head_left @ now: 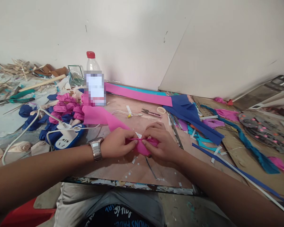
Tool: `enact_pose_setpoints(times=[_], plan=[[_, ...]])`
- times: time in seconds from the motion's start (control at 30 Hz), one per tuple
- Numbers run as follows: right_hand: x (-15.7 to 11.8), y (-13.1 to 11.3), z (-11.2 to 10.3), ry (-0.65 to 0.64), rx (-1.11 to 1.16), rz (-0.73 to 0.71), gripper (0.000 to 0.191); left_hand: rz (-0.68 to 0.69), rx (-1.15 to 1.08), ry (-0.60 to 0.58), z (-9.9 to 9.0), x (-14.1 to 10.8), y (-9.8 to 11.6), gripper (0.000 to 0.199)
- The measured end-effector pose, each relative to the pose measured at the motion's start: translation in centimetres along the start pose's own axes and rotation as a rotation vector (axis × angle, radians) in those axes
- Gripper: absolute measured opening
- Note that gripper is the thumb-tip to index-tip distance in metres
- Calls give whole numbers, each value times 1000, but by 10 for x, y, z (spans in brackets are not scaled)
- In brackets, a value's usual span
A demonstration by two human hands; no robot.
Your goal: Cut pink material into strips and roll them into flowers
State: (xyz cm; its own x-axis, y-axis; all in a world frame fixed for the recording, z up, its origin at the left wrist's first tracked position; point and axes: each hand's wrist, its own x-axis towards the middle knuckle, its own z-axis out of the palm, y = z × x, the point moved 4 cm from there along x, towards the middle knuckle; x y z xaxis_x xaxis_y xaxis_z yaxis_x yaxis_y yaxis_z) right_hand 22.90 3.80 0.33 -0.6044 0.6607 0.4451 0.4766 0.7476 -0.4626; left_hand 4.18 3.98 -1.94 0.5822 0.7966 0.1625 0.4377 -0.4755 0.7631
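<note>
Both hands meet over the front middle of the table on a pink crepe paper strip (101,116). My left hand (117,143), with a metal watch on its wrist, pinches a folded edge between thumb and forefinger. My right hand (163,143) pinches the same edge a short way to the right. A gathered bulge of pink paper (143,149) hangs below the thumbs. From behind my left hand the strip's loose length runs back to the left, towards a heap of pink rolled paper flowers (65,107). The fingertips behind the paper are partly hidden.
A power strip (68,138) with cables lies left, near a bottle (92,64) and a phone (96,90). Small scissors (151,113) and a tape roll (161,110) lie beyond my hands. Blue paper (191,116) spreads right; green-handled pliers (22,96) lie far left.
</note>
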Motion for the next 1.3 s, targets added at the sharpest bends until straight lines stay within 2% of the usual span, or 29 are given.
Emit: enact_pose_setpoints(times=[0.2, 0.47, 0.57, 0.73, 0.9, 1.3], plan=[[-1, 3, 1, 31, 10, -5, 7, -28, -39, -26, 1, 1, -3, 20], [-1, 11, -1, 87, 34, 47, 6, -60, -19, -2, -5, 3, -4, 34], [-1, 9, -2, 101, 6, 13, 6, -78, -66, -18, -4, 3, -4, 33], [0, 3, -1, 106, -52, -97, 7, -114, -194, -70, 1, 3, -6, 21], [-1, 4, -1, 113, -60, -129, 5, -138, -270, -82, 4, 4, -10, 16], [0, -1, -2, 113, -48, -202, 5, -135, -258, -100, 4, 4, -12, 18]])
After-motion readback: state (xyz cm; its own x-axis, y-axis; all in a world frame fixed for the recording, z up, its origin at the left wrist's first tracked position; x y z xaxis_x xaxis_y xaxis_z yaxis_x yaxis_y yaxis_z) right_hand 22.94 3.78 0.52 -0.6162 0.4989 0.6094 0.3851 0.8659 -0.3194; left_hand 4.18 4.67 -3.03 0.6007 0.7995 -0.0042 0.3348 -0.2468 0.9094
